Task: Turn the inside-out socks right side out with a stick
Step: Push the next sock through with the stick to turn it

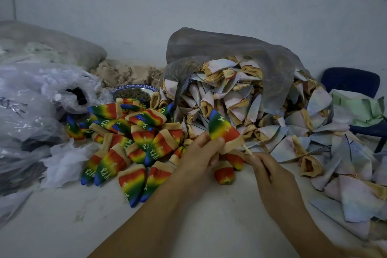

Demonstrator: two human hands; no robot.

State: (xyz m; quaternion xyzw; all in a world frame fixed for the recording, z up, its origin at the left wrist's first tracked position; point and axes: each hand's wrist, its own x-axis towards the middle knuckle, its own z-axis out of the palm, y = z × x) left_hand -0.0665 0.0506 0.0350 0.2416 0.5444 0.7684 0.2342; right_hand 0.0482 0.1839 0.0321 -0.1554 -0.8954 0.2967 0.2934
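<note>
A rainbow sock (222,129) with a tan cuff stands on a thin wooden stick (247,150), its blue toe pointing up. My left hand (201,153) pinches the sock near its cuff. My right hand (270,170) grips the stick's lower end just below the cuff. A pile of rainbow socks, right side out (134,144), lies to the left. A big heap of pale inside-out socks (240,98) spills from a grey mesh bag (219,48) behind and to the right.
Clear plastic bags (31,115) fill the left side. A blue-rimmed plate (134,91) sits behind the rainbow pile. A blue chair (351,84) stands at the far right. White tabletop (104,226) shows in front, a wall behind.
</note>
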